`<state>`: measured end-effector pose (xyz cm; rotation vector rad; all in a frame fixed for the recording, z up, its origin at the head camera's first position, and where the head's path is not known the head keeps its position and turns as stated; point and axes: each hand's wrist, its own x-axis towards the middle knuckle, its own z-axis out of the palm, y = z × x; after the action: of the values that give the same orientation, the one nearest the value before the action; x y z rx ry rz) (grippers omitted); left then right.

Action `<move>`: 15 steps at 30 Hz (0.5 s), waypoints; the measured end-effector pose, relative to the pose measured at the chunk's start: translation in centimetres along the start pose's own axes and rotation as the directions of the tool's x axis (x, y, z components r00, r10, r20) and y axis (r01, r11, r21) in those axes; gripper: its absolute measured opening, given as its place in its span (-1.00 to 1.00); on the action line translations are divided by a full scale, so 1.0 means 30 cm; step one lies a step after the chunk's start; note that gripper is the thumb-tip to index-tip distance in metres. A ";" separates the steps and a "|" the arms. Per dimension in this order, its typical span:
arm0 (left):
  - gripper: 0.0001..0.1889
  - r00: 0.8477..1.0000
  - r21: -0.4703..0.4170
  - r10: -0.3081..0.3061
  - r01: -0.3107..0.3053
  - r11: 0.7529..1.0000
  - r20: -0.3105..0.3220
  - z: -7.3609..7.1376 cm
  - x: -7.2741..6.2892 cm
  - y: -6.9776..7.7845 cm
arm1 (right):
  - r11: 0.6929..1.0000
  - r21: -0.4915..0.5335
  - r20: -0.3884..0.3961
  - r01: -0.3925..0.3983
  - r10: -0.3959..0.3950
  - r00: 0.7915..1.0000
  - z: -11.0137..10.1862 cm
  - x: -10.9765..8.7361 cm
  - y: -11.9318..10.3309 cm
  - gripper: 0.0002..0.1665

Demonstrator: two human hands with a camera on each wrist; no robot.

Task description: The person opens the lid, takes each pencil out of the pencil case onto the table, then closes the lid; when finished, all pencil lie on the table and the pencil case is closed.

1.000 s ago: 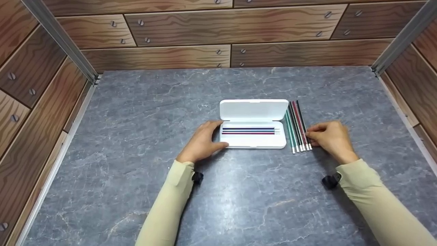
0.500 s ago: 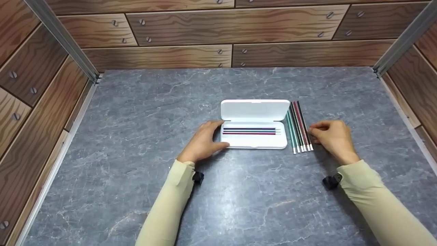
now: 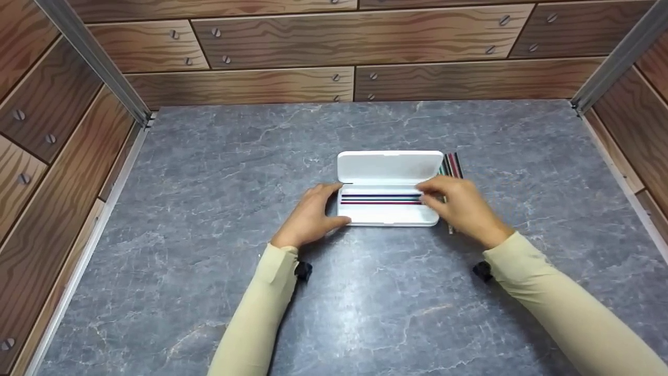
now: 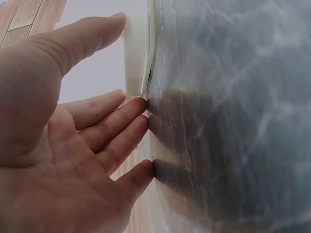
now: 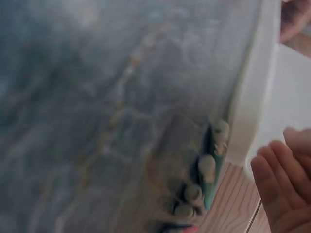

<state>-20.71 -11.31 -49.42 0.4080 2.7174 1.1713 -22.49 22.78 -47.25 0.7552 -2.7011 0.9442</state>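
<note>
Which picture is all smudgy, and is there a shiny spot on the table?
Right wrist view: the smudgiest, with pencil ends and right hand both blurry. Head view: yes, a pale glare streak on the tabletop between the sleeves. Left wrist view: left hand clearer, dark shadows or reflections beside its fingertips.

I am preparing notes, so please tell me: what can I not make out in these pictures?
Head: middles of the loose pencils, behind the right hand.
Head: right ends of the pencils in the case, behind that hand.
Right wrist: loose pencils' details, lost in blur.
Right wrist: part of that hand, beyond the right edge.
</note>
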 end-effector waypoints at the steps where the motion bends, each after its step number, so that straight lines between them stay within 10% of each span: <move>1: -0.15 1.000 -0.002 -0.002 0.002 1.000 0.002 0.000 0.000 0.002 | 0.999 -0.031 0.036 0.033 -0.031 0.999 0.006 0.003 -0.006 -0.72; 15: -0.15 0.999 0.010 -0.033 0.033 0.999 0.022 -0.020 -0.020 0.045 | 0.952 -0.230 0.232 0.203 -0.149 0.961 0.037 0.023 -0.046 -0.74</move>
<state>-20.04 -11.04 -48.01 0.3738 2.7009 1.1392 -22.35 20.88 -47.16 1.0736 -2.7958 0.4915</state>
